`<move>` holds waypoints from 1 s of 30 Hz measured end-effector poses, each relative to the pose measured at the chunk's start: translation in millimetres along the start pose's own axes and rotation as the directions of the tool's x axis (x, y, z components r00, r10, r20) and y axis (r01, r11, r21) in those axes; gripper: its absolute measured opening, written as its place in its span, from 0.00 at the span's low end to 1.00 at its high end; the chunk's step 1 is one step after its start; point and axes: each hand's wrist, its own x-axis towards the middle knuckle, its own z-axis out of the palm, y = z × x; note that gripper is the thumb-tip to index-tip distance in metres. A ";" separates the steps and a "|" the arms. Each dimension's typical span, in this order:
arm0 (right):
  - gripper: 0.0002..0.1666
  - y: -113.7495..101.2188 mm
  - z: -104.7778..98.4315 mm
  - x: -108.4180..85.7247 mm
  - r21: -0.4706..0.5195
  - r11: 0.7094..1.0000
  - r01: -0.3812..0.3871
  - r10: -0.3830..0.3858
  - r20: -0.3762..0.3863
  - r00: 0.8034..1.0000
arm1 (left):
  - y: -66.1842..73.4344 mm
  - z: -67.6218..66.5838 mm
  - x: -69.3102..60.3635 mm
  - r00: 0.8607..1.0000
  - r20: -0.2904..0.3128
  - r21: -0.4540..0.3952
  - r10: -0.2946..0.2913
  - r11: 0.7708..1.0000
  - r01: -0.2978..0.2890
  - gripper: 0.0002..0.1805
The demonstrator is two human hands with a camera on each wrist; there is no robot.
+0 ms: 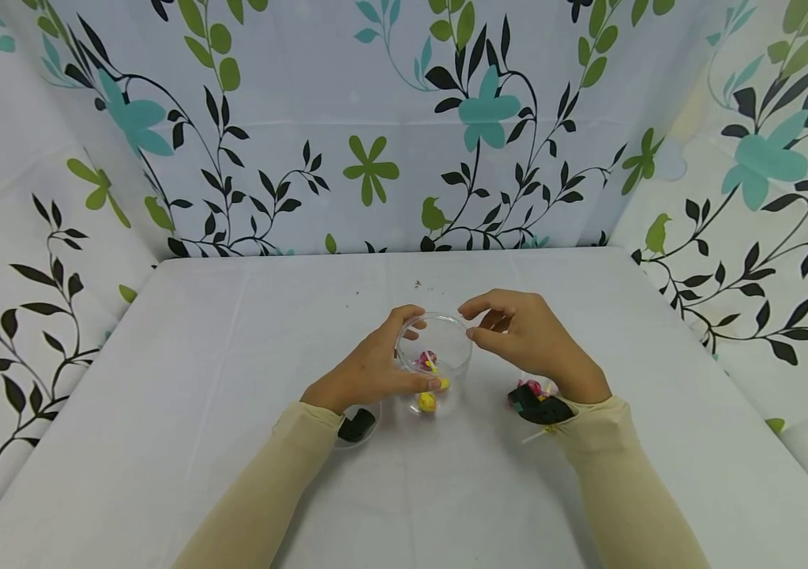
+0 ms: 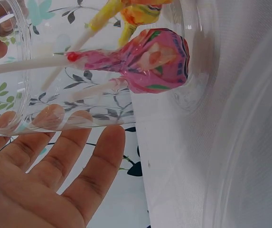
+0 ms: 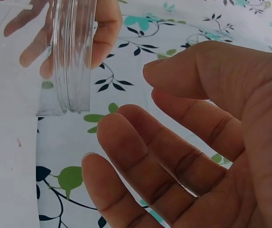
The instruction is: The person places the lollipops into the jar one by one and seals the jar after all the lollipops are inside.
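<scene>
The left hand (image 1: 378,365) is grasping the clear jar (image 1: 459,359) at the bench's (image 1: 290,316) middle; the right hand (image 1: 537,333) is hovering just right of it, fingers released. Seemingly light, stiff, slippery, the jar is inviting a side hold.

Text: none legible | labels, brands: none legible | numbers, signs: none legible
</scene>
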 end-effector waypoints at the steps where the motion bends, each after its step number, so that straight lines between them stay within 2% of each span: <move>1: 0.15 0.4 -0.6 -0.1 -0.001 1.000 -0.002 0.002 -0.003 1.000 | 0.4 0.0 -0.1 1.000 0.000 0.001 -0.002 1.000 0.002 0.53; 13: 0.15 1.2 -4.7 -1.2 -0.005 1.000 -0.010 0.010 -0.022 1.000 | 2.8 1.0 0.2 1.000 -0.003 -0.003 -0.027 1.000 0.027 0.54; 23: 0.13 8.6 -10.9 -7.6 -0.043 0.997 -0.063 0.061 -0.039 0.997 | 2.3 4.3 3.0 1.000 0.010 0.007 -0.013 1.000 0.013 0.54; 27: 0.14 18.0 -17.9 -8.2 -0.054 0.992 -0.114 0.112 -0.037 0.993 | 1.8 3.7 3.1 1.000 0.000 0.016 -0.028 0.999 0.028 0.55; 30: 0.15 28.4 -27.1 -9.7 -0.064 0.979 -0.194 0.192 -0.040 0.981 | 1.3 2.1 1.5 0.999 -0.011 0.018 -0.040 0.999 0.040 0.56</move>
